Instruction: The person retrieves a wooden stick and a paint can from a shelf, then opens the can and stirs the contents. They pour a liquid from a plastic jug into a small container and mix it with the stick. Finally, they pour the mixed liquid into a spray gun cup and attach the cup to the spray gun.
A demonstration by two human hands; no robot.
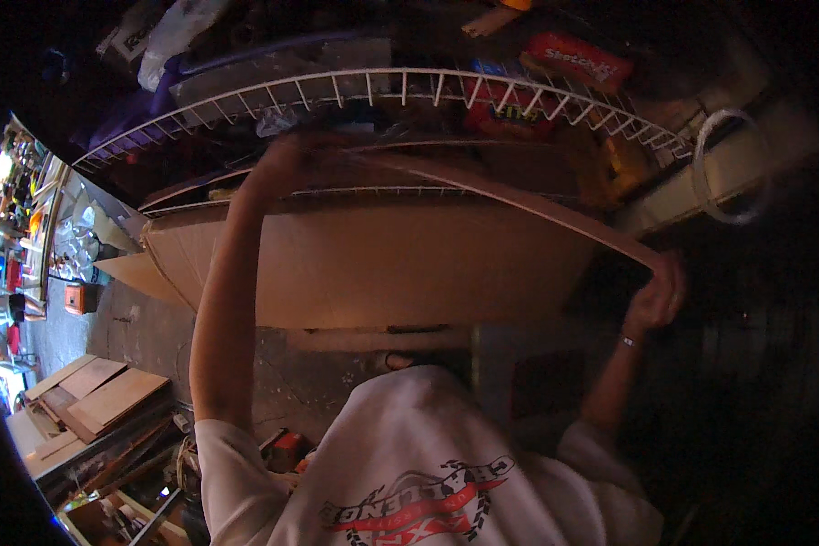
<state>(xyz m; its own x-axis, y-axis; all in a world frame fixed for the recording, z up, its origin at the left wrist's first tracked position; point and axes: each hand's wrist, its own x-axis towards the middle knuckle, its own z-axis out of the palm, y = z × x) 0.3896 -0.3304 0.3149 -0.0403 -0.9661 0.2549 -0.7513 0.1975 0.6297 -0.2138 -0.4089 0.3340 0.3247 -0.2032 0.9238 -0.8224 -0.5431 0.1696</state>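
A long, thin brown board (519, 198), seen nearly edge-on, slants down to the right in front of a white wire shelf (387, 73). My right hand (657, 296) is closed round its lower right end. My left hand (287, 162) is raised at the shelf, close to the board's upper left end. Blur and shadow hide its fingers, so whether it grips the board does not show. Below the board, a large brown cardboard panel (382, 264) hangs or stands in front of me; its exact kind is unclear.
On the wire shelf lie a red box (576, 62) and clear plastic wrapping (177, 36). A pale ring-shaped coil (705, 173) hangs at its right end. Stacked flat wood pieces (109, 396) are at lower left. An orange box (80, 298) stands on the floor farther left.
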